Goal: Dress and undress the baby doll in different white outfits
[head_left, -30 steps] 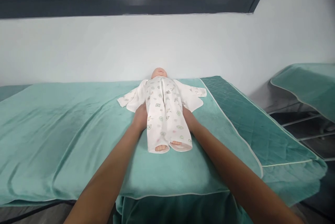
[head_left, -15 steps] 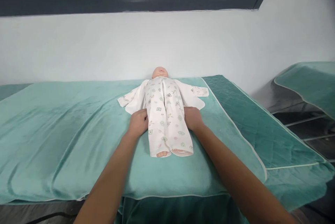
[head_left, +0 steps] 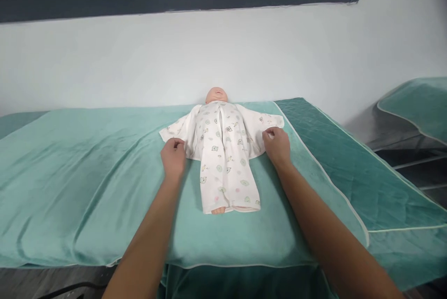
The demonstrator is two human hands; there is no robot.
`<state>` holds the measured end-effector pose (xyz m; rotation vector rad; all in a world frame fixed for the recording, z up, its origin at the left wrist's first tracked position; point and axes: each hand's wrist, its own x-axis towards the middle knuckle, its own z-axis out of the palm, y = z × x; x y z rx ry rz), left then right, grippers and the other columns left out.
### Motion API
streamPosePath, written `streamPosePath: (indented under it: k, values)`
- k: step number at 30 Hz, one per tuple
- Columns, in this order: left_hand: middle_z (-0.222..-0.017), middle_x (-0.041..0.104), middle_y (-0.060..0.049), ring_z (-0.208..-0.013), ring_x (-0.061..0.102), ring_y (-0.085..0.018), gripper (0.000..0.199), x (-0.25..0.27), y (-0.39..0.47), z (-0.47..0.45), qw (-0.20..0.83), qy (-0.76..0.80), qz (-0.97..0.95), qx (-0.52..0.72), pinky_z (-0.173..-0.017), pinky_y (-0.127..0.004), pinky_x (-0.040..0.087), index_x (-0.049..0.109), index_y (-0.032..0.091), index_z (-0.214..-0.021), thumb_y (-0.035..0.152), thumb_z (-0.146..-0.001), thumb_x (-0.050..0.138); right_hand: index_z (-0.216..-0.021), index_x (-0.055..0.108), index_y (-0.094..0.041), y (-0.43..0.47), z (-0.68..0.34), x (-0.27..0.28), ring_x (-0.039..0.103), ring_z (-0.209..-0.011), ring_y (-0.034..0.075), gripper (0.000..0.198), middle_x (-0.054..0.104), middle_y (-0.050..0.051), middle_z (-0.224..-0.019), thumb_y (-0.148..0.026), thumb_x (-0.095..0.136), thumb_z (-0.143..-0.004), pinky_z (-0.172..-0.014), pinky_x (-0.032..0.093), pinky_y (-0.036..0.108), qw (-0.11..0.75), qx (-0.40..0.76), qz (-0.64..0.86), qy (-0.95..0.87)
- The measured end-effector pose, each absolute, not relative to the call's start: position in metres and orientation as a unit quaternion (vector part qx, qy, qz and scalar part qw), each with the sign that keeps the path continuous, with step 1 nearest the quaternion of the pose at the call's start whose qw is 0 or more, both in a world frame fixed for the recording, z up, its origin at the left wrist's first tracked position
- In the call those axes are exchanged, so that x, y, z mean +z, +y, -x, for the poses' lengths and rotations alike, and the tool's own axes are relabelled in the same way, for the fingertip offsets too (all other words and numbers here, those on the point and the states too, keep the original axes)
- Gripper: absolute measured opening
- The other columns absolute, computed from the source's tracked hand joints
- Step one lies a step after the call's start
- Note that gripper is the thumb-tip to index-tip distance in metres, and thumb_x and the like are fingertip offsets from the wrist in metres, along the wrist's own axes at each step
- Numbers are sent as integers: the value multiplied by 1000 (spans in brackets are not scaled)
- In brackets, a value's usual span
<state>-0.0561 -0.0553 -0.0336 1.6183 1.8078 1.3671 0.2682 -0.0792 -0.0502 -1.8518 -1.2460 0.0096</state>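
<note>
Baby doll (head_left: 216, 94) in printed white clothing (head_left: 226, 154), supine on a teal-covered bed (head_left: 104, 164), its head toward the wall (head_left: 139, 61) and toes showing at one hem. The left hand (head_left: 173, 159) and right hand (head_left: 278, 147) flank the torso, the fingers of each appearing closed in a pinch on the cloth's flared side edge, below the sleeve. This symmetrical hold presumably draws the panels outward and evenly, keeping them flat; the outspread sleeves likely leave both edges accessible. Whether the clothing is one piece cannot be told.
</note>
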Motion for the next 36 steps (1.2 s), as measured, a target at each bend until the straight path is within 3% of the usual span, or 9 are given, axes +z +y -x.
streamPosePath:
  k: [4, 7, 11, 15, 18, 23, 26, 30, 36]
  values:
    - [-115, 63, -12, -111, 56, -26, 31, -36, -44, 67, 49, 722, -580, 374, -95, -38, 45, 63, 16, -106, 19, -79, 49, -114, 63, -14, -74, -283, -51, 51, -115, 33, 41, 62, 19, -121, -41, 54, -85, -93, 39, 44, 315, -19, 820, -478]
    - [-125, 58, -16, -120, 49, -34, 38, -34, -41, 67, -3, 775, -561, 291, -99, -47, 42, 61, 15, -117, 31, -83, 53, -112, 64, -14, -73, -288, -48, 54, -114, 35, 44, 64, 19, -118, -46, 56, -83, -93, 38, 47, 283, 14, 839, -464]
    - [-128, 55, -17, -121, 47, -37, 46, -34, -42, 62, -30, 789, -556, 258, -99, -52, 40, 59, 14, -121, 42, -86, 52, -84, 66, -15, -65, -291, -38, 62, -97, 32, 28, 69, 14, -94, -41, 62, -75, -86, 41, 42, 361, 130, 806, -451]
    - [-124, 56, -17, -119, 48, -36, 40, -34, -40, 61, -29, 798, -548, 250, -98, -51, 40, 61, 14, -114, 41, -87, 51, -86, 60, -19, -63, -265, -5, 61, -80, 19, 31, 67, 3, -87, -48, 50, -84, -71, 46, 29, 485, 170, 723, -461]
    - [-121, 59, -15, -119, 48, -35, 29, -34, -39, 65, -14, 792, -553, 258, -98, -50, 39, 61, 16, -107, 34, -89, 47, -82, 59, -21, -77, -228, 32, 58, -78, 16, 25, 64, -1, -83, -46, 60, -81, -72, 45, 28, 613, 216, 549, -525]
    - [-109, 65, -13, -111, 55, -32, 23, -35, -39, 70, 28, 775, -551, 308, -91, -44, 41, 54, 19, -107, 32, -93, 41, -73, 63, -21, -94, -198, 66, 59, -70, 15, 27, 66, 0, -73, -45, 60, -85, -68, 44, 28, 484, 317, 482, -658]
    - [-107, 65, -12, -96, 61, -29, 25, -35, -40, 70, 63, 770, -538, 337, -77, -38, 43, 50, 21, -110, 36, -93, 41, -68, 62, -21, -77, -207, 63, 58, -64, 14, 34, 65, 1, -68, -49, 57, -86, -65, 43, 29, 542, 292, 522, -590]
    - [-92, 63, -6, -82, 59, -24, 22, -34, -42, 70, 113, 745, -525, 395, -70, -33, 41, 49, 23, -105, 40, -92, 44, -72, 62, -21, -34, -214, 58, 63, -77, 19, 28, 70, 3, -79, -45, 56, -85, -72, 47, 33, 589, 231, 569, -525]
    - [-84, 55, 1, -73, 51, -15, 22, -26, -49, 67, 196, 670, -477, 535, -67, -27, 41, 53, 22, -92, 43, -85, 58, -113, 67, -18, 1, -188, 46, 58, -119, 26, 38, 66, 10, -127, -42, 49, -88, -105, 40, 42, 477, 226, 593, -608]
